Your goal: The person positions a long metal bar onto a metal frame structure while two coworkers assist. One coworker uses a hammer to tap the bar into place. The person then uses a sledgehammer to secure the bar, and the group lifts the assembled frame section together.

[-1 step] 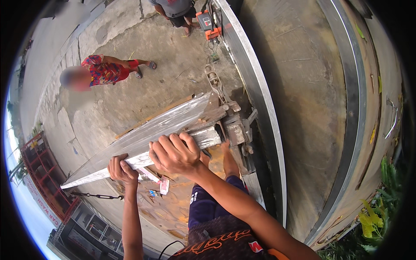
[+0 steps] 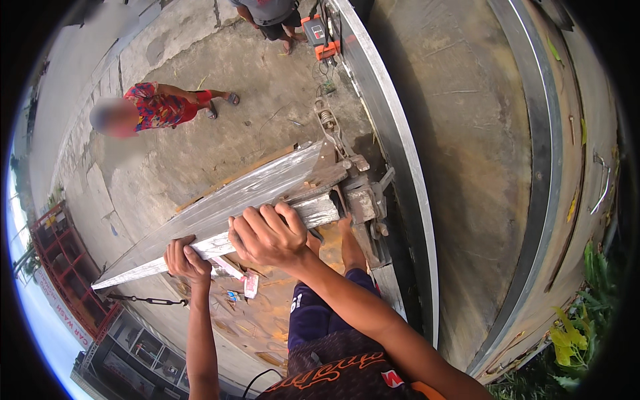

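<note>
Two bare hands are shown in the head view, both set on one long panel (image 2: 217,245). Its pale, worn edge is closed around by the left hand (image 2: 187,259), with the thumb laid along the near side. Farther to the right, the same edge is covered by the right hand (image 2: 270,233), its fingers curled over the top and its knuckles raised. The panel is stretched slantwise from the lower left up to a rusty metal bracket (image 2: 362,205); whether the two are touched together cannot be told. A spring latch (image 2: 327,119) is seen just beyond the bracket, near a curved rail (image 2: 403,100). Below the hands, a pink-and-white packet (image 2: 251,285) and a blue scrap (image 2: 233,295) are seen. A hooked tie (image 2: 150,300) is stretched near the panel's far left end. Beyond, on concrete ground (image 2: 220,80), a person in a red patterned shirt (image 2: 163,107) is seen, and an orange-and-black machine (image 2: 321,39) is placed near another person (image 2: 270,12).
</note>
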The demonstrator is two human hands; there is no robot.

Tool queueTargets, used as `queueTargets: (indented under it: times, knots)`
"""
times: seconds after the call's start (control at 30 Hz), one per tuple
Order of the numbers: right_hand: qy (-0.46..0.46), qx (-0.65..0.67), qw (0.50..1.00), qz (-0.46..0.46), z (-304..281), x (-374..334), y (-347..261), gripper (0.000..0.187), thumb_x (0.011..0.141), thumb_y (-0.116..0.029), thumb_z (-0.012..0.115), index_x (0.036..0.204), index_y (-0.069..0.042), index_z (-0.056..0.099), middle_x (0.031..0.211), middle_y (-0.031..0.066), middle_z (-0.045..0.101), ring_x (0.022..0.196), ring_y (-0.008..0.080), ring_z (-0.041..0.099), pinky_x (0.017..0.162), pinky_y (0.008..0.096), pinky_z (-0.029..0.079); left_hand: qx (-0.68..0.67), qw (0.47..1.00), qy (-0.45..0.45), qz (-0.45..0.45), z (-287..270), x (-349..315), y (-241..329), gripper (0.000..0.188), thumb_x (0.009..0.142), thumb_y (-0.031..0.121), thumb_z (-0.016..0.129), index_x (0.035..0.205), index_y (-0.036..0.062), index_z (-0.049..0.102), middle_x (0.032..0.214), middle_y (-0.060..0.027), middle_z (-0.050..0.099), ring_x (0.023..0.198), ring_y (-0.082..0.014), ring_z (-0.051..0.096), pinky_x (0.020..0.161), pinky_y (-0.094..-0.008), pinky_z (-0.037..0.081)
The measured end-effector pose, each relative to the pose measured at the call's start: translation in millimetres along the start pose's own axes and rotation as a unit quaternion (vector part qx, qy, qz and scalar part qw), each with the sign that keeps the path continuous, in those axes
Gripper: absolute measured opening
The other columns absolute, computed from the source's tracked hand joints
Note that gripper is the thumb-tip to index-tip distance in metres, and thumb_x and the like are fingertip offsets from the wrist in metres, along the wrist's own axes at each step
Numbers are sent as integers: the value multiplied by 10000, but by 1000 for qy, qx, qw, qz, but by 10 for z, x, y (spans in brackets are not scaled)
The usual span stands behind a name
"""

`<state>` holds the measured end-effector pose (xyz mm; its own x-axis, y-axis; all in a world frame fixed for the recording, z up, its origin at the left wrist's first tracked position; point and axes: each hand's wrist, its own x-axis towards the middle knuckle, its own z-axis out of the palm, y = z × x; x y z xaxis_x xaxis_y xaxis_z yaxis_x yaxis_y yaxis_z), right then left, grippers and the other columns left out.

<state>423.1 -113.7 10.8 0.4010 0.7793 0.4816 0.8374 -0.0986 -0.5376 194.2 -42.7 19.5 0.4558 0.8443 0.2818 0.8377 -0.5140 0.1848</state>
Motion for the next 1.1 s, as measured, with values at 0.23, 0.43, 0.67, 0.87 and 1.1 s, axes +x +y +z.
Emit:
queueTargets:
  times: [0.23,0.43,0.67,0.87,1.1]
  knots:
    - [-22,-6,1000,9,34,10,-2,255,826,-241,717,637,-166,563,660,-33,525,603,143,491,780,342,393,7,1000,8,-1,58,15,-50,362,950,287,453,786,66,688,757,-101,645,707,-307,607,695,-391,423]
    - [2,16,1000,6,58,27,-10,227,871,-233,695,684,-148,600,698,-19,536,673,171,521,820,375,391,9,999,37,20,82,34,-74,314,968,262,461,815,94,678,758,-69,621,710,-286,609,665,-376,408]
    - [-50,40,998,-11,7,-23,43,187,907,-248,675,771,-128,630,775,16,574,760,209,556,862,410,394,25,999,21,-13,84,36,-50,271,959,265,474,822,111,650,792,-58,609,767,-281,614,711,-379,423]
    - [-105,72,992,-20,-130,48,14,139,940,-220,647,875,-101,673,869,39,630,845,234,601,903,438,414,24,999,23,-18,64,41,-36,237,939,252,489,822,113,642,794,-59,609,769,-290,612,721,-388,429]
    - [23,423,897,131,-960,119,397,591,1099,-334,280,1442,70,543,1501,240,542,1429,387,484,1205,475,345,28,999,12,-14,46,63,-23,205,916,240,504,811,123,636,791,-58,605,770,-287,612,710,-387,426]
